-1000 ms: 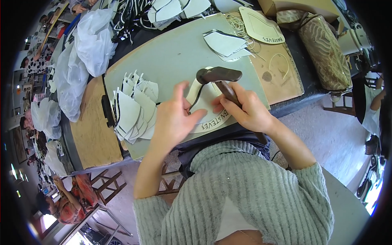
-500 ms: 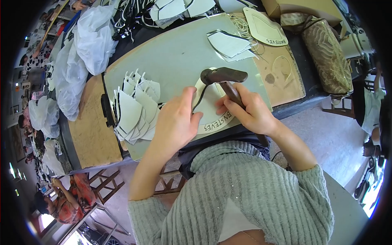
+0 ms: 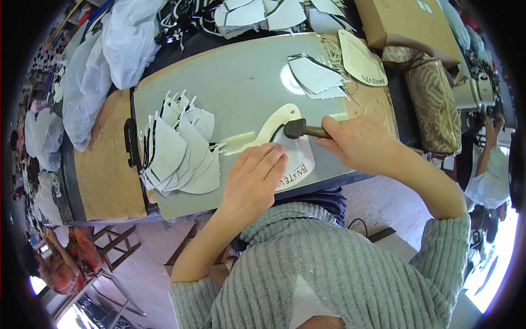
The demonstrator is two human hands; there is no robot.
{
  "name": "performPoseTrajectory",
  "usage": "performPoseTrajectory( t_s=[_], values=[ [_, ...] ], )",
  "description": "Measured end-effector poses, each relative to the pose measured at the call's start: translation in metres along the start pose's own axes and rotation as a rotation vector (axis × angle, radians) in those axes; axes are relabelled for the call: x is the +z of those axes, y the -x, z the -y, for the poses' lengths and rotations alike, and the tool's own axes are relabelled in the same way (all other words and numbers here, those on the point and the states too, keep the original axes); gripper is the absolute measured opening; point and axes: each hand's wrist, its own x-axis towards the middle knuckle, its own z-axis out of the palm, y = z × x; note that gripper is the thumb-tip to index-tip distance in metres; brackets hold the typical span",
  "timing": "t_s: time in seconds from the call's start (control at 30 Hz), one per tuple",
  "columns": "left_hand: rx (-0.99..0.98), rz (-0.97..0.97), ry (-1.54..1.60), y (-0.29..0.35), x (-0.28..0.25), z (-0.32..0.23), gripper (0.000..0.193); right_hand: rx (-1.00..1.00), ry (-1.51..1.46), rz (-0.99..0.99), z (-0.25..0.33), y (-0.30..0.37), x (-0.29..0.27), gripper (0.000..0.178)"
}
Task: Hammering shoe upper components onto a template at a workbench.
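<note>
My right hand (image 3: 359,143) is closed round the handle of a hammer (image 3: 295,129), its dark head down at the black edging of a white shoe-upper piece (image 3: 294,156). Beneath that piece lies a cream curved template (image 3: 284,113) with dark lettering, on the grey-green work board. My left hand (image 3: 255,176) lies over the left side of the piece, fingers stretched out and close together, touching it beside the hammer head. Part of the piece and template is hidden under those fingers.
White cut pieces with black edging (image 3: 178,148) are fanned out at the left of the board (image 3: 219,82). A smaller stack (image 3: 315,75) lies at the far right, near another template (image 3: 361,57) and pale cord. Beyond stand a patterned pouch (image 3: 435,107) and a cardboard box (image 3: 408,24).
My right hand has shifted right and turned the hammer, bringing its head down to the edging. My left hand has moved over the piece and flattened onto it. The whole view has shifted slightly.
</note>
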Motion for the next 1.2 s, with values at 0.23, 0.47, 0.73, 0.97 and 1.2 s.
performPoseTrajectory(
  t_s=[0.23, 0.47, 0.73, 0.97, 1.2],
  values=[
    [-0.345, -0.290, 0.090, -0.011, 0.011, -0.007, 0.030, -0.051, -0.022, -0.032, -0.008, -0.004, 0.006, 0.029],
    [-0.421, -0.218, -0.034, -0.021, 0.018, -0.007, 0.032, -0.062, -0.025, 0.026, -0.014, -0.007, -0.001, 0.032],
    [-0.570, -0.249, 0.089, -0.038, 0.020, 0.002, 0.021, -0.147, -0.002, 0.003, -0.025, -0.015, -0.006, 0.033],
    [-0.542, -0.244, 0.071, -0.041, 0.019, 0.005, 0.020, -0.134, -0.001, 0.001, -0.025, -0.017, -0.006, 0.032],
    [-0.455, -0.241, -0.082, -0.040, 0.029, -0.003, 0.017, -0.119, -0.041, -0.001, -0.028, -0.017, -0.001, 0.032]
  ],
)
